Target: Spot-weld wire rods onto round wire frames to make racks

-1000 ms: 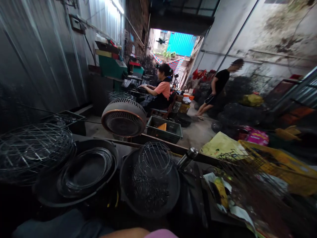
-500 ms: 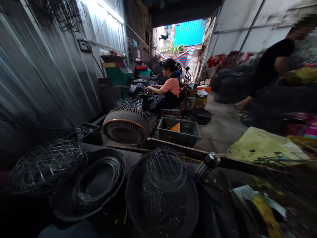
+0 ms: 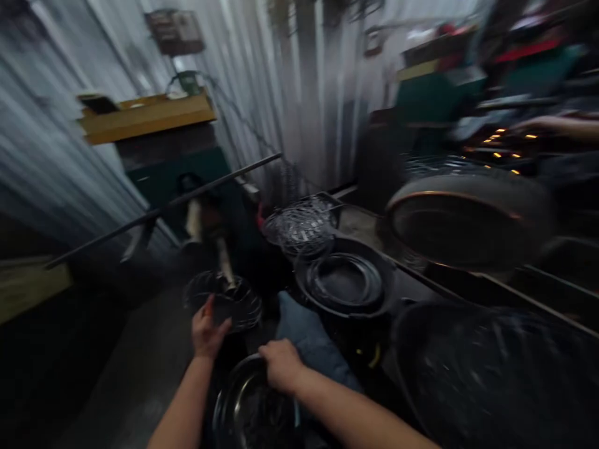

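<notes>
"What's your right hand (image 3: 281, 366) on?"

"Your fingers curl together over the rim of a dark round basin (image 3: 243, 376). The frame's bottom edge cuts it off, and its contents are too dark to make out."

"And your left hand (image 3: 208, 327)?"

"Fingers apart, just beside a wire basket (image 3: 243, 305). Blur hides whether they touch it."

"Farther out?"

"A black pan (image 3: 369, 299) holding wire rings (image 3: 344, 280), then a wire cage (image 3: 299, 229). Far right, a co-worker's forearm (image 3: 556, 125) is blurred."
</notes>
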Action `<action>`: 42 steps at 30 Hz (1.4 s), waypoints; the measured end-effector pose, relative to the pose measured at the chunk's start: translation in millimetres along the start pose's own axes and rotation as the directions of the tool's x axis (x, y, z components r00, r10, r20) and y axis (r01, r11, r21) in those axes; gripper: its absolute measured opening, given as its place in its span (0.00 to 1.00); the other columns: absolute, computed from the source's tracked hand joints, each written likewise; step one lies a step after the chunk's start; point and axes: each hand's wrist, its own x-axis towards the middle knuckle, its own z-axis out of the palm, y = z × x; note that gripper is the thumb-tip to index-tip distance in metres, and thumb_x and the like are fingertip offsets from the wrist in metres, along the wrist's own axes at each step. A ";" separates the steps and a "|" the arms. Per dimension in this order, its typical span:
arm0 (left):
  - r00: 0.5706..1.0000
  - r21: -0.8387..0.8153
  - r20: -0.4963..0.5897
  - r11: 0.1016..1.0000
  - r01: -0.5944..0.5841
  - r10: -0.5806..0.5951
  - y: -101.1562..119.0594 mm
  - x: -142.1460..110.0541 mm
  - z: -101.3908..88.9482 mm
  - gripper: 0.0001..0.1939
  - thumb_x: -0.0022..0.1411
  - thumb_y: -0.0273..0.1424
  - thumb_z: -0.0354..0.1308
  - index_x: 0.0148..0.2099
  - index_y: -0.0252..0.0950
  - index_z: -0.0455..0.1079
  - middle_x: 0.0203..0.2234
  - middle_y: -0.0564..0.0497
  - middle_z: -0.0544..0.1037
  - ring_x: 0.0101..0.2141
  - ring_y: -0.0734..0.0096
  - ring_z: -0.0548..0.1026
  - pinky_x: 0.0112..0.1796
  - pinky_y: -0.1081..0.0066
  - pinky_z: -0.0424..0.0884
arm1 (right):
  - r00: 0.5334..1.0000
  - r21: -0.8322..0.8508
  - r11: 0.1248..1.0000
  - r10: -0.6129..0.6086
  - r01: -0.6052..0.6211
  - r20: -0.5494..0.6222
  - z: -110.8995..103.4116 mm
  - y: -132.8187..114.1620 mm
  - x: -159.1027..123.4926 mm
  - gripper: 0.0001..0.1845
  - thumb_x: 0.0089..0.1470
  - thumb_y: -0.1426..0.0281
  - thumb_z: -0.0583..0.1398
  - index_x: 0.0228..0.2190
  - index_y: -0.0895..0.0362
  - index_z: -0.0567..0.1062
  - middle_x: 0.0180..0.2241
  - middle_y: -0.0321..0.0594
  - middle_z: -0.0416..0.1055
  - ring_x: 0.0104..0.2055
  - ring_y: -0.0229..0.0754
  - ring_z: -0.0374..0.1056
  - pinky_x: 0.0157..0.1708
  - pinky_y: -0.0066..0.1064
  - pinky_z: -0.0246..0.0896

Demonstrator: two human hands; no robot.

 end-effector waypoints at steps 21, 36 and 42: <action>0.987 -0.103 -0.130 0.991 0.085 -0.098 -34.3 -34.6 43.0 0.24 0.54 0.31 0.63 0.53 0.34 0.67 0.43 0.42 0.72 0.46 0.57 0.72 0.49 0.59 0.70 | 0.996 0.789 0.614 0.070 0.008 -0.064 -87.8 22.7 113.1 0.15 0.38 0.62 0.69 0.29 0.58 0.82 0.28 0.38 0.77 0.32 0.42 0.71 0.38 0.34 0.66; 0.987 -0.123 -0.087 0.985 0.125 -0.136 -35.0 -31.3 60.8 0.25 0.53 0.31 0.63 0.54 0.34 0.67 0.44 0.41 0.71 0.47 0.55 0.71 0.51 0.57 0.68 | 0.922 0.766 0.643 0.284 0.019 -0.262 -77.4 31.2 122.8 0.15 0.32 0.61 0.70 0.25 0.58 0.82 0.26 0.40 0.77 0.31 0.44 0.72 0.36 0.35 0.67; 0.983 -0.160 -0.071 0.975 0.155 -0.168 -25.1 -32.9 64.6 0.26 0.51 0.30 0.64 0.53 0.34 0.66 0.43 0.42 0.73 0.46 0.56 0.72 0.49 0.58 0.69 | 0.909 0.814 0.581 0.330 0.017 -0.254 -79.8 27.3 119.1 0.15 0.30 0.62 0.71 0.24 0.58 0.81 0.24 0.39 0.76 0.28 0.42 0.70 0.33 0.34 0.66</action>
